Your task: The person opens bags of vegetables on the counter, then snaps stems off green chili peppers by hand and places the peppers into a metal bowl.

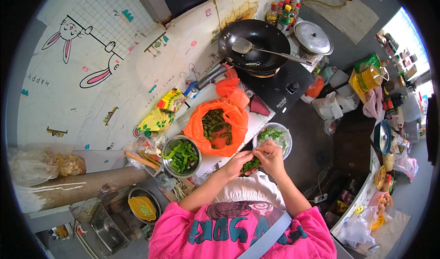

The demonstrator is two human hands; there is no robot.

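Note:
My left hand (237, 164) is curled around a small bunch of green vegetables (251, 164), likely peppers. The fingertips of my right hand (271, 158) pinch together at the top of that bunch, touching my left fingers; what lies inside the pinch is hidden. Just beyond my right hand is a white bowl (288, 139) with green pieces in it. An orange plastic bag (195, 121) stands open in front of my left hand, holding many darker green pods or peppers. To its left, a steel bowl (198, 171) contains bright green peppers (182, 157).
A black wok (229, 29) with a metal spatula (242, 46) sits on the stove (270, 89) ahead. Beside it are a lidded pot (313, 36) and sauce bottles (285, 16). A yellow packet (158, 116) leans by the wall. Cluttered shelves stand right; a sink (110, 227) is lower left.

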